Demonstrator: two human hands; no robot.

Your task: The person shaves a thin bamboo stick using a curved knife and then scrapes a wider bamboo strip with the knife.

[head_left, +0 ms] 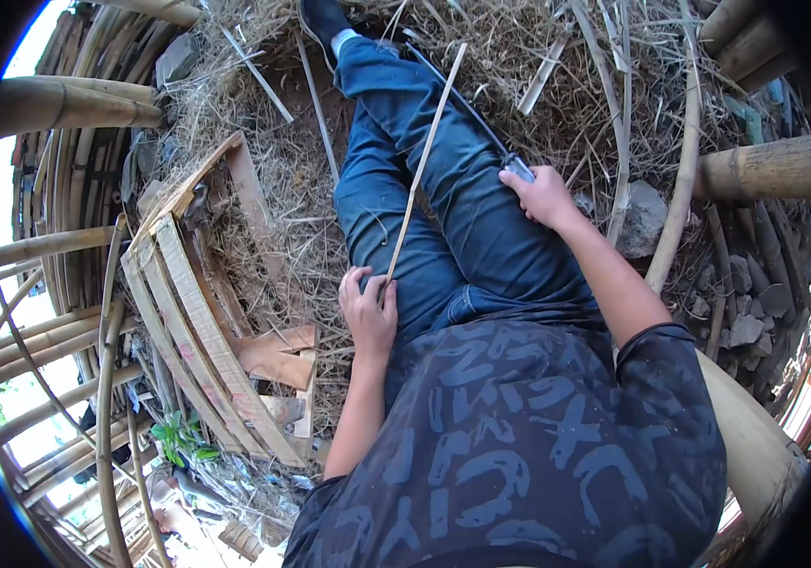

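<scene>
Evidently, I'm pinching the near end of a long, thin tan bamboo strip point(412, 192) in my left hand point(369, 308) over blue denim trousers point(481, 213), probably for steadiness, while my right hand point(546, 197) is gripping a slender dark tool with a greyish handle point(518, 168).

- Ground point(297, 227): legs point(481, 204) stretch across its middle toward the far edge.
- Strip point(423, 161): slants over the legs, its near end at the left hand point(368, 308), on the left thigh.
- Long-bladed tool point(517, 168): right of the strip, alongside the right leg, its handle in the right hand point(543, 194).
- Slatted crate point(221, 341): on the ground, left of the legs.
- Leafy plant point(183, 437): beyond the crate, toward the ground's near-left corner.
- Large stone point(644, 220): just right of the right forearm.
- Smaller stones point(746, 327): nearer the ground's right edge.
</scene>
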